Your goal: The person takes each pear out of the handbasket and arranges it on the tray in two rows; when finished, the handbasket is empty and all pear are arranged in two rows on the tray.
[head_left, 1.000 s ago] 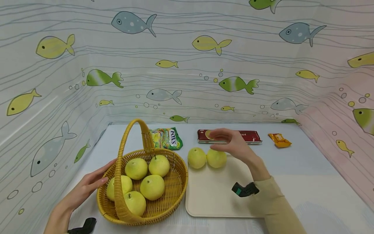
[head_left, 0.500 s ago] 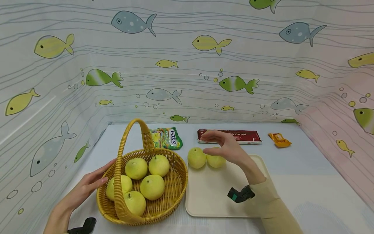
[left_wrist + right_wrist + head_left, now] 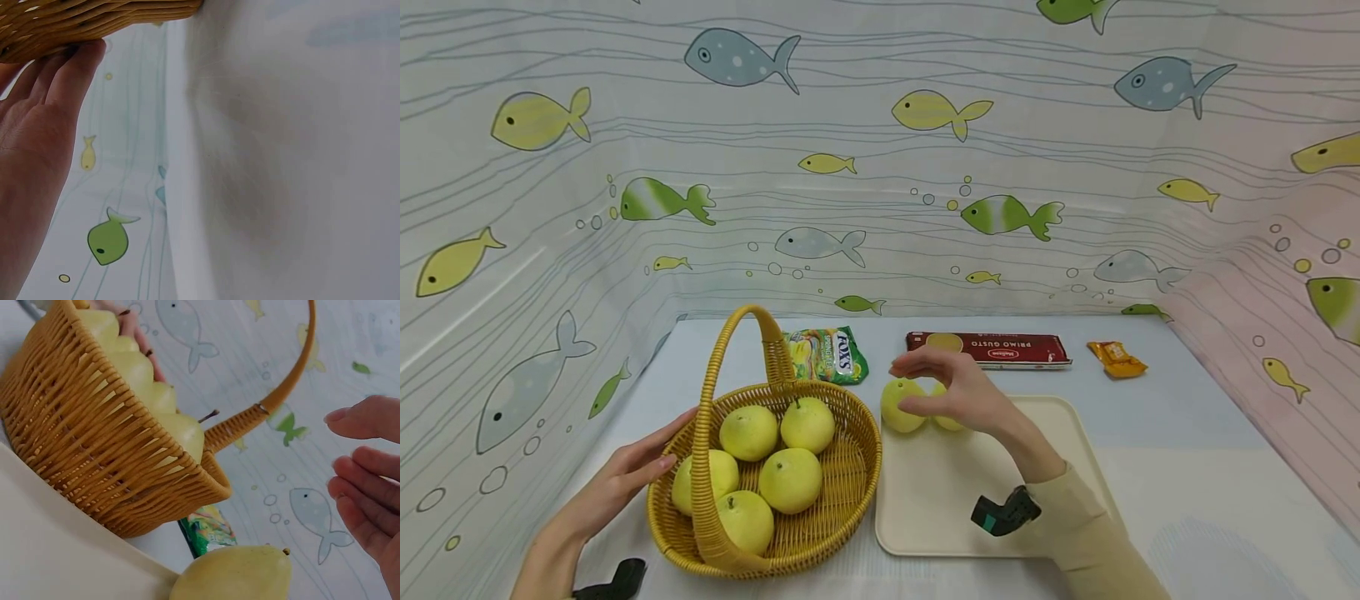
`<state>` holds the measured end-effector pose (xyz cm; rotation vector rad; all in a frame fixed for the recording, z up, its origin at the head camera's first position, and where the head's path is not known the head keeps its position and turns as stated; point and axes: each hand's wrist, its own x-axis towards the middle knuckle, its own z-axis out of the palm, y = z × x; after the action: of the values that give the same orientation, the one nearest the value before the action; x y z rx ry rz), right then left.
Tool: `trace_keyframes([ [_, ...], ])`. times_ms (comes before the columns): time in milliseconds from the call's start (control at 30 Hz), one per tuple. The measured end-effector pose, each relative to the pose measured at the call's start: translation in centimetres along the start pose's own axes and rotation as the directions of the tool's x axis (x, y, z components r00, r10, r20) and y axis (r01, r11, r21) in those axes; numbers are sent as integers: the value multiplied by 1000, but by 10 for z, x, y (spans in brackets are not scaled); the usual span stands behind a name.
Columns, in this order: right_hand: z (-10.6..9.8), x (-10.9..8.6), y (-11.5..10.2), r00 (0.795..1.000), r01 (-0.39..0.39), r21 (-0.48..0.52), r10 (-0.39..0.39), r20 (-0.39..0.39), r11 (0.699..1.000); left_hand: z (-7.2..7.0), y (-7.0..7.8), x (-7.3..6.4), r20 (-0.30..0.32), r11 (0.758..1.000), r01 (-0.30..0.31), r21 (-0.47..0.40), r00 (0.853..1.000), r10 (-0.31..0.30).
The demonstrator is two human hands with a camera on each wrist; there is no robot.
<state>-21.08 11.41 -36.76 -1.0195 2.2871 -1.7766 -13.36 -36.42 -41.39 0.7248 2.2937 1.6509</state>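
Note:
A yellow wicker basket [image 3: 844,508] with a tall handle holds several pale yellow pears [image 3: 791,481]. My left hand [image 3: 625,477] rests against the basket's left side, its fingertips along the rim; the left wrist view has these fingers [image 3: 69,81] against the woven wall. In the head view my right hand [image 3: 962,392] is over the two pears at the tray's back left corner, thumb and fingers apart with nothing between them. It partly hides the left pear [image 3: 897,406] and most of the right one. The right wrist view shows one pear [image 3: 234,575] below the hand.
Beneath the two pears is a cream tray [image 3: 955,508], right of the basket. Behind stand a green candy bag [image 3: 829,355] and a long red biscuit pack [image 3: 1018,351]. A small orange packet [image 3: 1117,359] lies at the back right. Fish-patterned sheeting surrounds the table.
My right hand has moved left and slightly lower, from over the right pear toward the left pear on the tray. My left hand and the basket have stayed in place.

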Motion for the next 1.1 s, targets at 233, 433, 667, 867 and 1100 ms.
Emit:
trace_keyframes([
  [233, 15, 0, -1, 998, -34, -33, 36, 50, 999, 1, 1, 1, -3, 1000, 22, 8, 1000, -22],
  [433, 30, 4, -2, 996, -27, -50, 31, 81, 998, 0, 0, 2, -11, 999, 38, 18, 999, -38],
  [667, 45, 16, -11, 989, 10, -76, 1, 149, 997, 0, 2, 0, -49, 996, 64, 55, 997, -61],
  [867, 61, 21, -14, 984, -8, -17, 11, 177, 1000, -1, 2, 0, -52, 996, 73, 52, 996, -70],
  [1100, 87, 21, -11, 978, 8, -79, 9, 209, 997, -2, 0, 0, -36, 998, 54, 41, 998, -53],
])
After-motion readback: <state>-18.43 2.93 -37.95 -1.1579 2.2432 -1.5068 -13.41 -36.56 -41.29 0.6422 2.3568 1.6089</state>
